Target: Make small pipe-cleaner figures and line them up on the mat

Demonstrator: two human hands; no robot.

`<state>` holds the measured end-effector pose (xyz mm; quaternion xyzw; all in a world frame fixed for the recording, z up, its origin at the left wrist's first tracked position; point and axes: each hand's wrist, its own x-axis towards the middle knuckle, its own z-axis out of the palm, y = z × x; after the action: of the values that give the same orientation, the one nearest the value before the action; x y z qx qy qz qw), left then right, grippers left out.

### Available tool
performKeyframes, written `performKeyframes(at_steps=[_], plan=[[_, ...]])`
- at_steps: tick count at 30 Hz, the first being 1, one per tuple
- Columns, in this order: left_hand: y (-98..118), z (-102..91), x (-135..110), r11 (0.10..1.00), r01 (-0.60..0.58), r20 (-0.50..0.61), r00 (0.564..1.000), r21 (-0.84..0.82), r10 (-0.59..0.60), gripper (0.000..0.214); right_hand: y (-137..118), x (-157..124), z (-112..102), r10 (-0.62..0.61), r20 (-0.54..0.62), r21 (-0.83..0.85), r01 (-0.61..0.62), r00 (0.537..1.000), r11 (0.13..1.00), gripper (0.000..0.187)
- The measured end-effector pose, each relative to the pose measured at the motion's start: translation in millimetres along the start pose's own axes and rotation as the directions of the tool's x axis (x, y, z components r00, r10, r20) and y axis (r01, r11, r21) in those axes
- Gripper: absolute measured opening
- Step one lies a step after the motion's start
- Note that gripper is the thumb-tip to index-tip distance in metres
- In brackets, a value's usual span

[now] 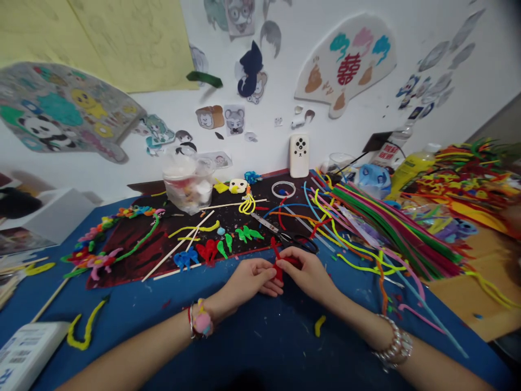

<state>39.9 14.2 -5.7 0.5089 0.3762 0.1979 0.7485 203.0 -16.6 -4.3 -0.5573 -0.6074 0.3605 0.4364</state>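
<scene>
Head view shows me both hands resting close together over the blue table (260,347), with a red pipe cleaner (280,260) between them. The right hand (309,275) has its fingers (287,256) closed on this red piece, and the left hand (248,279) has fingers (273,288) curled against its lower end. Black-handled scissors (299,243) lie just beyond the hands, and red pipe-cleaner shapes (207,251) lie on a dark mat (122,266).
</scene>
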Motion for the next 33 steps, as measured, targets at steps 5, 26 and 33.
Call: performKeyframes(at_steps=[5,26,33], plan=[[1.2,9.5,-7.8,0.997,-0.013,0.007,1.0,-0.081,0.014,0.028,-6.2,-8.0,1.4,-0.203,-0.119,-0.195,0.178,0.972,0.965,0.007],[19.5,3.7,-17.4,0.83,-0.16,0.085,0.987,0.534,0.135,0.03,-15.5,1.5,-16.4,-0.127,0.171,-0.061,0.139,0.977,0.988,0.014],[31.1,-8.9,-17.5,0.448,-0.386,0.232,0.903,0.806,0.36,0.027,-17.5,-2.3,-16.9,-0.231,0.338,-0.227,0.317,0.913,0.921,0.022]])
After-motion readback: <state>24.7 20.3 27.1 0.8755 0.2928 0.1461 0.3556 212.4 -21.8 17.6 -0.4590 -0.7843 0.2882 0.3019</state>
